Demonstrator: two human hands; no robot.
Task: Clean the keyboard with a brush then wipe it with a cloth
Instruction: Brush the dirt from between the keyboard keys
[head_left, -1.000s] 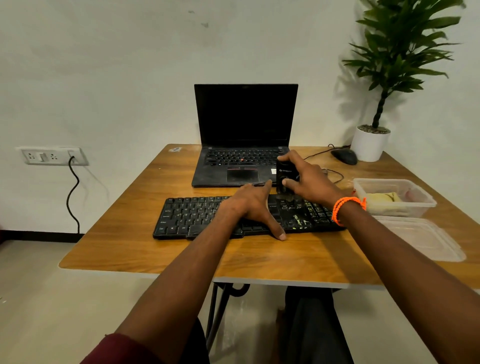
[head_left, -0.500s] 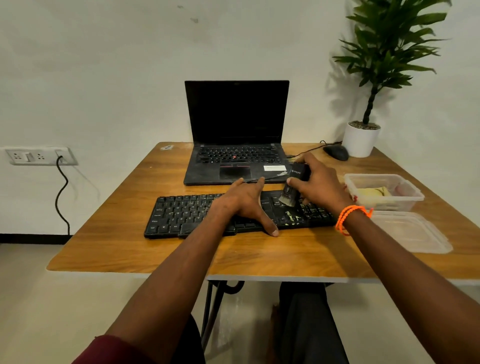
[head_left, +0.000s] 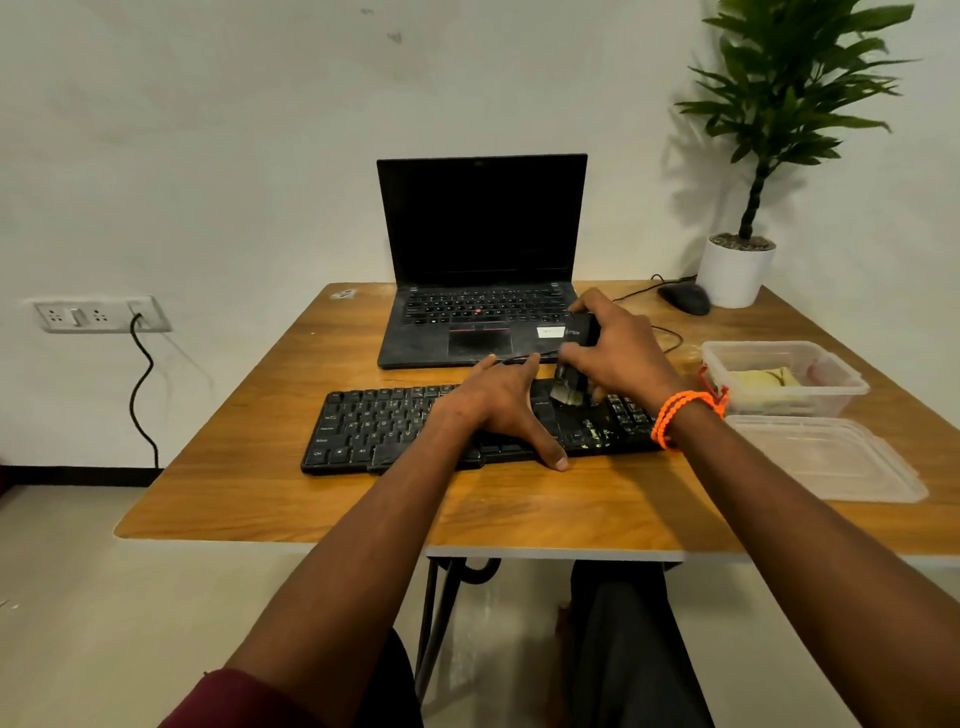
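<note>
The wooden desk (head_left: 249, 488) carries a long black keyboard (head_left: 374, 431) lying left to right, an open black laptop (head_left: 483, 270) behind it, and a clear plastic box (head_left: 779, 379) to its right. The left hand (head_left: 498, 405) presses flat on the keys. The right hand (head_left: 618, 353) has its grip closed round a black brush (head_left: 574, 364), bristles down on the keyboard's right part

Single head-worn view, wide-angle, looking forward and down across the tabletop (head_left: 291, 499) toward the far wall.
</note>
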